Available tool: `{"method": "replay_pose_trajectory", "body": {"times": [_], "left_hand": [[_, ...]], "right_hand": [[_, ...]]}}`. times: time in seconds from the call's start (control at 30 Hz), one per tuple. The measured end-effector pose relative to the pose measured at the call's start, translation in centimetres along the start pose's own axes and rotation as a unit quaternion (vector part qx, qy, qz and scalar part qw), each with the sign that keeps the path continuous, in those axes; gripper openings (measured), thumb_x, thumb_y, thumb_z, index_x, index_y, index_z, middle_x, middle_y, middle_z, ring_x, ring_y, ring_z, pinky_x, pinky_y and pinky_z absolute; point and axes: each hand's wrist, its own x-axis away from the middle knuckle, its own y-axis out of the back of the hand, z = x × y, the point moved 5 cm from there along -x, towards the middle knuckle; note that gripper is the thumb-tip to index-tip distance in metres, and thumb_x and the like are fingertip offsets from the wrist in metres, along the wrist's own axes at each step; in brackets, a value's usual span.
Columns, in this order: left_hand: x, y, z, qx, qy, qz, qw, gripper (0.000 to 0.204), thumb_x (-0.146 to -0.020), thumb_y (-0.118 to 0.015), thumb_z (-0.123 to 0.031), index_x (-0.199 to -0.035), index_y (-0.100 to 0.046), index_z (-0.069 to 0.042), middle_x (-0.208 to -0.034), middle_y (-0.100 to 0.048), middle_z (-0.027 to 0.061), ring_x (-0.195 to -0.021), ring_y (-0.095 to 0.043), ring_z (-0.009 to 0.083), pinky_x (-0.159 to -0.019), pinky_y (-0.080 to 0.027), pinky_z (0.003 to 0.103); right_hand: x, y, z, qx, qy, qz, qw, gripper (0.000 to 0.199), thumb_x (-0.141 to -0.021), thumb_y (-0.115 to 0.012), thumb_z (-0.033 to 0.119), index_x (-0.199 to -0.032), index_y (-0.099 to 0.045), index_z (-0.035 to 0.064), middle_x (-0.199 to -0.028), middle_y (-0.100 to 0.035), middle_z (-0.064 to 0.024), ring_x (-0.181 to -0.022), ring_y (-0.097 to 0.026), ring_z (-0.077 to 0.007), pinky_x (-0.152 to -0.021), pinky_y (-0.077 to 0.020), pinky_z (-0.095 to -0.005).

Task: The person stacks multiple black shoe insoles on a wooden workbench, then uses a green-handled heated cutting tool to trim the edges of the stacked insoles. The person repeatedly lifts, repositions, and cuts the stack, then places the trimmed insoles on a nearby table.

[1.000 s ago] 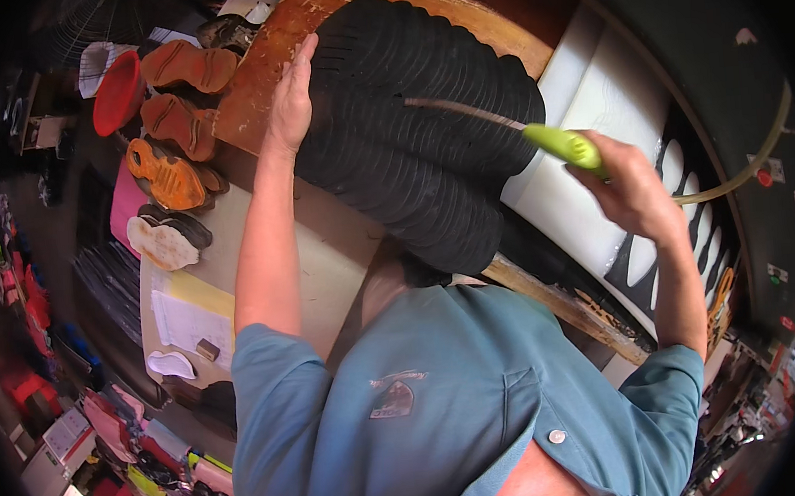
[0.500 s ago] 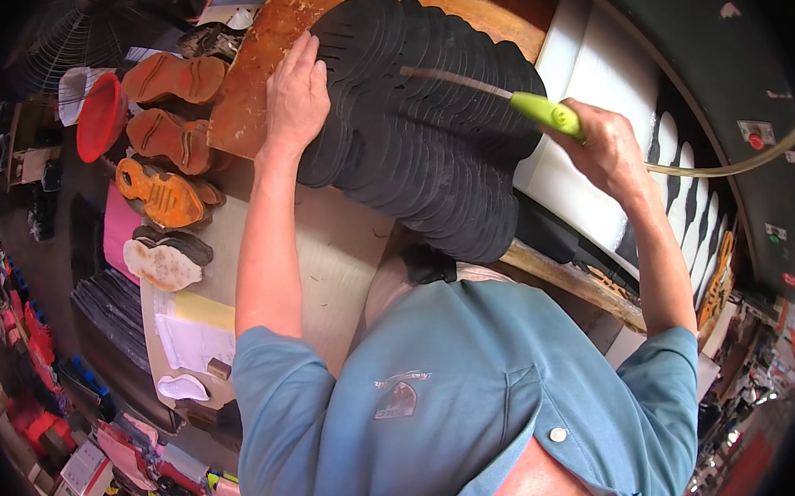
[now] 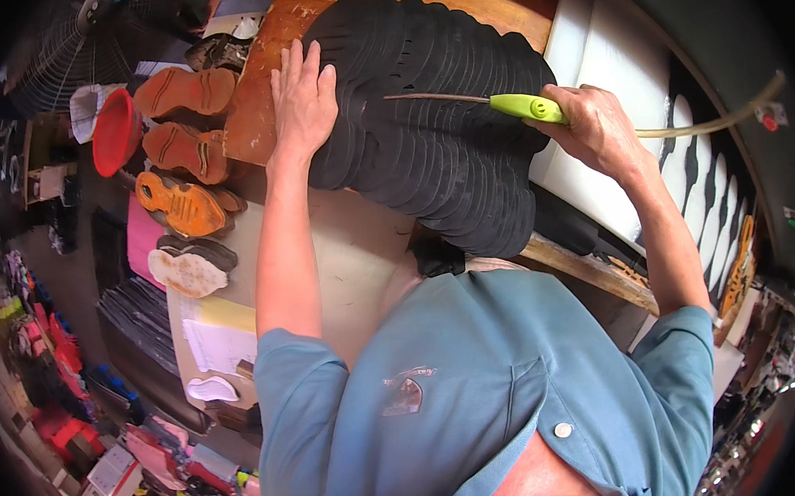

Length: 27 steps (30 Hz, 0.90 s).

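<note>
A long fanned row of overlapping black shoe soles (image 3: pixel 445 143) lies across a worn wooden board (image 3: pixel 264 119). My left hand (image 3: pixel 302 98) rests flat, fingers spread, on the left end of the row. My right hand (image 3: pixel 592 124) grips a tool with a yellow-green handle (image 3: pixel 524 106) and a thin dark rod (image 3: pixel 433 99) that reaches left over the soles. A pale hose (image 3: pixel 711 122) runs from the handle off to the right.
Orange and brown shoe soles (image 3: pixel 183 143) lie in a column at the left, with a red bowl (image 3: pixel 116 131) beside them. Papers (image 3: pixel 215 339) sit on the pale table. A white panel (image 3: pixel 605 58) stands right of the black soles. A fan (image 3: pixel 66 50) is at top left.
My right hand has drawn the tool leftward and slightly up over the black soles. My left hand stays pressed on the row's left end. The view has shifted a little.
</note>
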Motion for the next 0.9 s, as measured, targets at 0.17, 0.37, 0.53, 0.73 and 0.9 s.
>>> {"method": "replay_pose_trajectory", "body": {"times": [0.17, 0.37, 0.53, 0.73, 0.9], "left_hand": [[-0.3, 0.4, -0.9, -0.034, 0.020, 0.036, 0.999, 0.071, -0.114, -0.049, -0.044, -0.165, -0.039, 0.004, -0.174, -0.031, 0.0305, -0.165, -0.023, 0.0460, -0.134, -0.014, 0.060], [-0.6, 0.8, -1.1, -0.059, 0.023, 0.059, 0.996, 0.077, -0.112, -0.054, -0.049, -0.165, -0.039, 0.005, -0.172, -0.032, 0.0344, -0.163, -0.023, 0.0513, -0.133, -0.016, 0.064], [-0.3, 0.4, -2.0, -0.065, -0.008, 0.017, 0.998, 0.077, -0.110, -0.058, -0.050, -0.168, -0.037, -0.004, -0.173, -0.028, 0.0358, -0.161, -0.020, 0.0586, -0.130, -0.018, 0.068], [-0.5, 0.1, -2.0, -0.070, 0.012, 0.050, 0.996, 0.073, -0.112, -0.056, -0.048, -0.171, -0.036, -0.010, -0.175, -0.024, 0.0361, -0.163, -0.016, 0.0583, -0.131, -0.013, 0.068], [-0.8, 0.1, -2.3, -0.147, 0.023, 0.069, 0.986, 0.072, -0.112, -0.055, -0.045, -0.168, -0.038, -0.004, -0.174, -0.024, 0.0361, -0.163, -0.016, 0.0584, -0.132, -0.012, 0.067]], "right_hand": [[0.0, 0.0, -1.1, 0.005, -0.007, 0.005, 1.000, 0.020, -0.096, -0.082, 0.020, -0.104, -0.070, 0.0059, -0.081, -0.074, -0.0186, -0.077, -0.074, -0.0410, -0.069, -0.0579, -0.0492], [0.6, 0.3, -2.1, -0.035, -0.040, -0.036, 0.998, 0.022, -0.095, -0.082, 0.021, -0.102, -0.069, 0.0050, -0.079, -0.072, -0.0180, -0.076, -0.073, -0.0407, -0.070, -0.0568, -0.0501], [1.0, 0.0, -2.6, -0.022, -0.047, -0.021, 0.998, 0.020, -0.096, -0.080, 0.020, -0.102, -0.069, 0.0048, -0.076, -0.071, -0.0182, -0.074, -0.073, -0.0403, -0.070, -0.0574, -0.0496], [1.9, 0.1, -2.0, -0.061, -0.038, -0.020, 0.997, 0.020, -0.092, -0.082, 0.016, -0.099, -0.068, 0.0041, -0.082, -0.073, -0.0188, -0.081, -0.073, -0.0422, -0.072, -0.0574, -0.0511], [1.8, -0.1, -2.1, -0.064, -0.019, -0.007, 0.998, 0.018, -0.093, -0.081, 0.015, -0.102, -0.069, 0.0041, -0.083, -0.074, -0.0190, -0.081, -0.073, -0.0423, -0.072, -0.0579, -0.0509]]}}
